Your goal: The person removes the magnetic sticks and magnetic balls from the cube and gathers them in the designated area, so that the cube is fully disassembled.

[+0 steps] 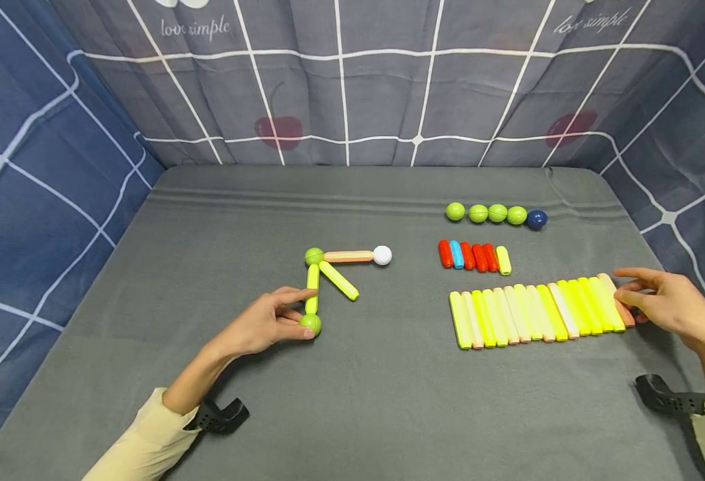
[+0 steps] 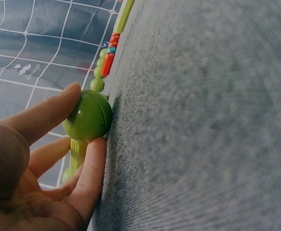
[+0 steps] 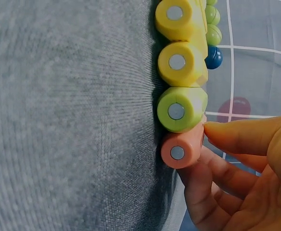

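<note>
My left hand [image 1: 268,317] pinches a green ball [image 2: 86,118] between thumb and fingers, low on the grey cloth. From that ball a yellow-green rod [image 1: 312,284] leads up to another green ball [image 1: 314,256]. A second yellow-green rod [image 1: 339,280] slants off this upper ball, and an orange rod [image 1: 349,256] joins it to a white ball [image 1: 382,255]. Over at the right, my right hand [image 1: 667,304] holds the salmon-orange rod [image 3: 179,151] that ends a long row, thumb and fingers on its sides. A round grey disc shows in its near end.
The row of yellow, green and orange rods [image 1: 521,314] lies side by side at the right. Behind it are short red, blue and yellow-green rods [image 1: 477,257], then a line of green balls [image 1: 497,213] and one dark blue ball [image 1: 536,220]. A checked cloth [image 1: 382,80] hangs behind.
</note>
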